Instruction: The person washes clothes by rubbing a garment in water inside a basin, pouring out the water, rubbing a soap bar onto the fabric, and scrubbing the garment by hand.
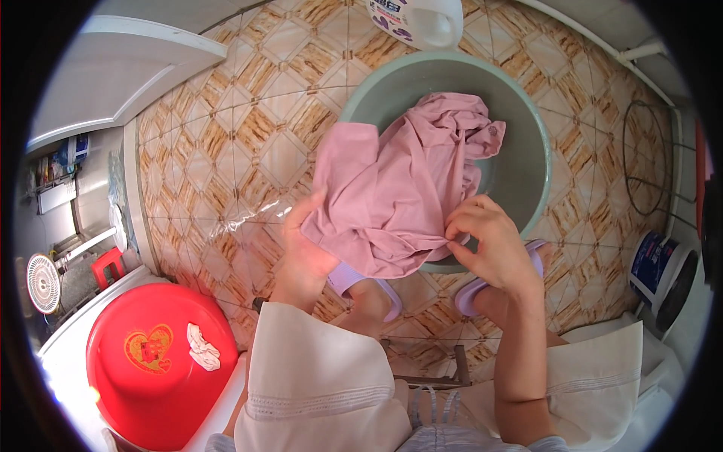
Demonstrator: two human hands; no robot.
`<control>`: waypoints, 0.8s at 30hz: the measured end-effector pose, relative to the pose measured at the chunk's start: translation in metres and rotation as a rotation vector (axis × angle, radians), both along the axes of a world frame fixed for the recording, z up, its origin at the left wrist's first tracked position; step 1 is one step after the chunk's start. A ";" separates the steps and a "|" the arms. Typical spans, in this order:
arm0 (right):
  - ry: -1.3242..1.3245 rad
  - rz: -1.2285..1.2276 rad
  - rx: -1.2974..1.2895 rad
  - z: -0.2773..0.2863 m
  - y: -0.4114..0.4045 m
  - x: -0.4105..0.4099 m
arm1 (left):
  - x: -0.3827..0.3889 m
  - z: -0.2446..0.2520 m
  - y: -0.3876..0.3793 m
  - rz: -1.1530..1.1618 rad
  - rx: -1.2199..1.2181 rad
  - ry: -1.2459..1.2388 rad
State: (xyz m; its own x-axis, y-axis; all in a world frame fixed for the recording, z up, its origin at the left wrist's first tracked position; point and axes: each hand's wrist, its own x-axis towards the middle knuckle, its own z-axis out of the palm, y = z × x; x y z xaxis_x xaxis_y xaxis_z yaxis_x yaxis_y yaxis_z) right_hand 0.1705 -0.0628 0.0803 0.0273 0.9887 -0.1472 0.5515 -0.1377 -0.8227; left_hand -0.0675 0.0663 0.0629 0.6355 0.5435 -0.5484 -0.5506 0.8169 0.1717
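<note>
A pink cloth garment [390, 198] is stretched between my hands, its far part hanging into a grey-green plastic basin [534, 141] on the floor. My left hand [308, 237] supports the garment's left edge, with some fingers hidden beneath the cloth. At the lower right edge, my right hand [486, 237] pinches the fabric between thumb and fingertip. A small dark round mark shows on the garment's far right corner, over the basin. Some of the basin's inside is hidden by the garment.
A white detergent jug [418, 22] stands beyond the basin. At lower left, a red plastic basin [164, 412] contains a small pale cloth [202, 347]. A blue-and-white bucket [658, 277] and a wire rack [647, 161] are at right. A white fan [44, 283] is at far left.
</note>
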 end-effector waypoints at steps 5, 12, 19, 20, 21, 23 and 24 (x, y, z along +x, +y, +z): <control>0.061 -0.066 -0.025 0.005 -0.006 0.006 | -0.019 -0.016 -0.008 -0.111 0.811 0.616; 0.351 -0.027 0.104 0.038 0.007 -0.003 | -0.023 0.046 0.016 0.159 0.350 -0.107; 0.398 -0.375 -0.090 -0.022 -0.003 -0.006 | -0.026 0.025 0.008 0.117 0.286 -0.167; 0.486 -0.535 -0.129 -0.037 -0.007 -0.002 | -0.030 0.022 0.008 0.113 0.281 -0.177; 0.584 -0.693 -0.167 -0.047 -0.007 0.000 | -0.037 0.021 0.009 0.149 0.249 -0.123; 0.513 -0.723 -0.150 -0.060 -0.005 0.006 | -0.039 0.020 0.009 0.181 0.216 -0.070; 0.443 -0.750 -0.133 -0.064 -0.003 0.009 | -0.037 0.022 0.010 0.170 0.245 -0.023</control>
